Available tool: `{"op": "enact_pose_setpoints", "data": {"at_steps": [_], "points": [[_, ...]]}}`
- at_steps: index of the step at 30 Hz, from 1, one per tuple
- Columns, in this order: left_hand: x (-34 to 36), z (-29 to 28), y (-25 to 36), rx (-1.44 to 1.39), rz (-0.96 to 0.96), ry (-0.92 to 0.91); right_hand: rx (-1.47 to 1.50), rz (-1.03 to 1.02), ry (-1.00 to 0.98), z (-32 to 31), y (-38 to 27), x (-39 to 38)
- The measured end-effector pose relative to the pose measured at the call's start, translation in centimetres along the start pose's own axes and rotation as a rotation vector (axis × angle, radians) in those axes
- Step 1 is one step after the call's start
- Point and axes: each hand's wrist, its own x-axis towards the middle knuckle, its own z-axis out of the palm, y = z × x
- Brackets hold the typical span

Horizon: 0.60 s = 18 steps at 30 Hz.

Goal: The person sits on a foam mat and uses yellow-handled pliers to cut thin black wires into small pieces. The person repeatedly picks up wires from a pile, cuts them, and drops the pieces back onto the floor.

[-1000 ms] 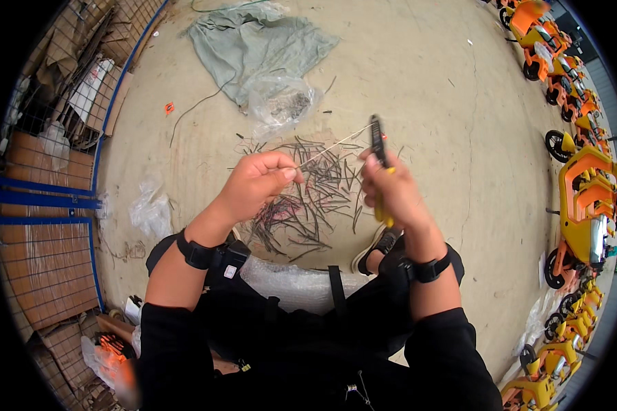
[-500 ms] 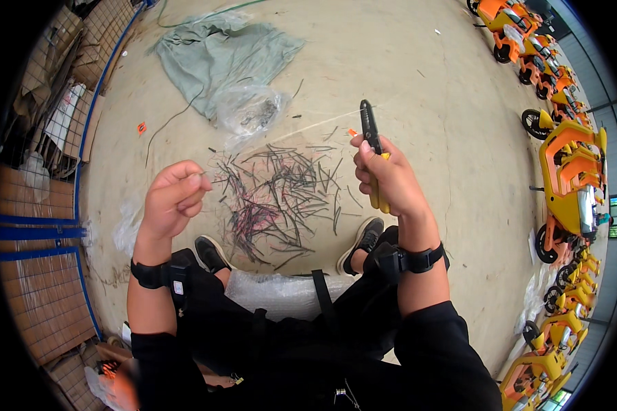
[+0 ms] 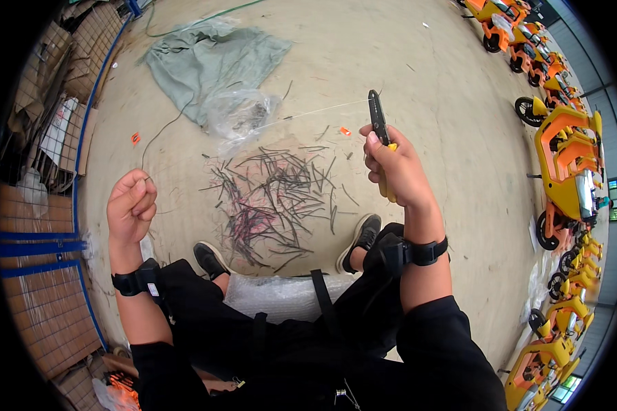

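Note:
In my right hand (image 3: 401,164) I grip wire strippers (image 3: 376,116) with black jaws and yellow handles, jaws pointing up. A thin pale strand (image 3: 315,109) runs left from near the jaws toward the clear plastic bag (image 3: 243,113); where it ends is unclear. My left hand (image 3: 131,205) is closed in a pinch at the left, beside a dark cable (image 3: 159,133) that appears to lie on the floor. What its fingers hold is too small to make out. Between my hands and lower down, many short dark sleeve-like pieces (image 3: 274,195) lie scattered, with fine reddish strands (image 3: 250,219) among them.
A grey-green cloth sack (image 3: 219,58) is spread on the concrete floor beyond the pieces. Bubble wrap (image 3: 274,294) lies between my legs. At the left stands a blue-framed mesh cage (image 3: 44,240) with cardboard; yellow-orange scooters (image 3: 569,164) line the right side.
My left hand has swung outward to the left, widening the gap between my hands. The right hand, still gripping the wire strippers, has shifted slightly right. The pale strand now looks thinner.

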Motion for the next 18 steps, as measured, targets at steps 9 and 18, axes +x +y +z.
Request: {"op": "enact_pose_setpoints", "data": {"at_steps": [9, 18], "points": [[-0.6, -1.4, 0.4, 0.031, -0.005, 0.027, -0.038, 0.019, 0.024, -2.8, 0.5, -0.3], [-0.9, -2.3, 0.7, 0.063, -0.017, 0.050, -0.018, -0.002, 0.062, -3.0, 0.6, -0.6]]}}
